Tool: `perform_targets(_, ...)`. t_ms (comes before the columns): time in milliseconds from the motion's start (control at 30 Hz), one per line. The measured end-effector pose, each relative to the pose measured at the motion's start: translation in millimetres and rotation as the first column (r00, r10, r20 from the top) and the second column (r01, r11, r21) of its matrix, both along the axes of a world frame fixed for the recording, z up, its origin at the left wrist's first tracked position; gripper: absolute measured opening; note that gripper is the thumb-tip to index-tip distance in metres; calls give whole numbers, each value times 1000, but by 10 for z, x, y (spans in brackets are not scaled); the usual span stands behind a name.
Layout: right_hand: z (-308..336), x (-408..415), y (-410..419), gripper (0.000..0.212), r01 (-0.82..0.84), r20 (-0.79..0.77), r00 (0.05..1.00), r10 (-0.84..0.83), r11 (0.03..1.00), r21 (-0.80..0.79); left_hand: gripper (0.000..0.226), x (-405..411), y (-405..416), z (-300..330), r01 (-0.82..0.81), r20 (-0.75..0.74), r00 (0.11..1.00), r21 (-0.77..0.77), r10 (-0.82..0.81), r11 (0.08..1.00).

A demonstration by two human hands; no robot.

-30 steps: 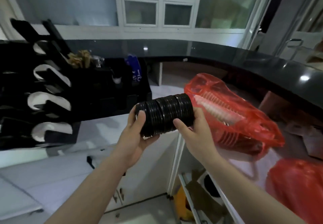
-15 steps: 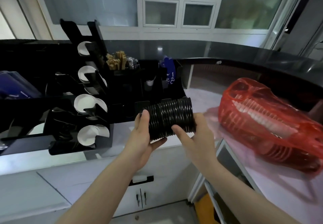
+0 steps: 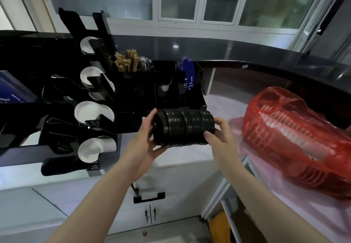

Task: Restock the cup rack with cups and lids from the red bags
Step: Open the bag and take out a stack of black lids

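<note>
**Lid stack held level between both hands, above the bench edge**

A stack of black lids (image 3: 183, 127) lies on its side in mid-air, its axis running left to right, in front of the black cup rack (image 3: 98, 91) and above the front edge of the white bench (image 3: 224, 108). It touches neither.

The left hand (image 3: 146, 140) cups the stack's left end: thumb over the top near edge, fingers curled beneath, palm against the end face. The right hand (image 3: 218, 138) presses on the right end, thumb forward along the lower side, fingers wrapped behind. Both hands grasp the stack firmly. Both forearms reach up from the lower frame, bare, converging on the load.

The rack stands on the bench to the left; white cups (image 3: 89, 112) show in its four angled slots. Brown stirrers (image 3: 126, 60) stand upright in a compartment behind.

To the right, a red bag (image 3: 296, 136) lies on the bench, well apart from the hands. Ribbed stacks show through its film; their kind cannot be determined.
</note>
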State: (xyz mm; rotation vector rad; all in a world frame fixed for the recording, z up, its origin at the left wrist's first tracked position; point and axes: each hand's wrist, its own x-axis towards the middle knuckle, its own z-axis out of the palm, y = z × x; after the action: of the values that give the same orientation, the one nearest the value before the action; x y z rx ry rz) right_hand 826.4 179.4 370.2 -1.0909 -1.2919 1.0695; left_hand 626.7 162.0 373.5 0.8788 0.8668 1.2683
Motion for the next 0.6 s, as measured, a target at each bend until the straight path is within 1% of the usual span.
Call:
perform_targets(33,1,20,71,36,-5,-56,998,3,1000,-28,44,1,59,-2,-11,8,1000,3,11,1000)
perform_targets(67,8,38,153,41,-23,-98,995,19,999,-41,43,8,119,-3,-31,3,1000,18,31,999)
perform_targets(133,31,62,321,50,-87,-155,985,79,995,-45,50,17,238,-9,-83,-2,997,36,83,996)
perform_targets(233,47,90,618,62,-170,-203,967,155,984,-56,57,11,433,-24,-191,25,981,19,190,981)
perform_targets(300,51,117,837,66,-194,-184,967,178,978,-76,47,31,606,-33,-286,11,958,27,285,958)
perform_targets(367,60,169,1066,67,-223,-143,968,207,969,-104,32,94,801,-28,-373,-14,928,39,373,927)
perform_targets(433,77,252,1294,66,-254,-142,961,236,959,-127,26,196,999,-17,-411,-31,911,45,412,911)
perform_targets(533,97,392,1608,63,-299,-208,941,268,945,-131,25,354,1254,6,-419,-13,908,29,419,908)
perform_targets(600,93,462,1785,62,-332,-202,930,306,937,-111,35,445,1388,16,-401,2,916,35,402,915)
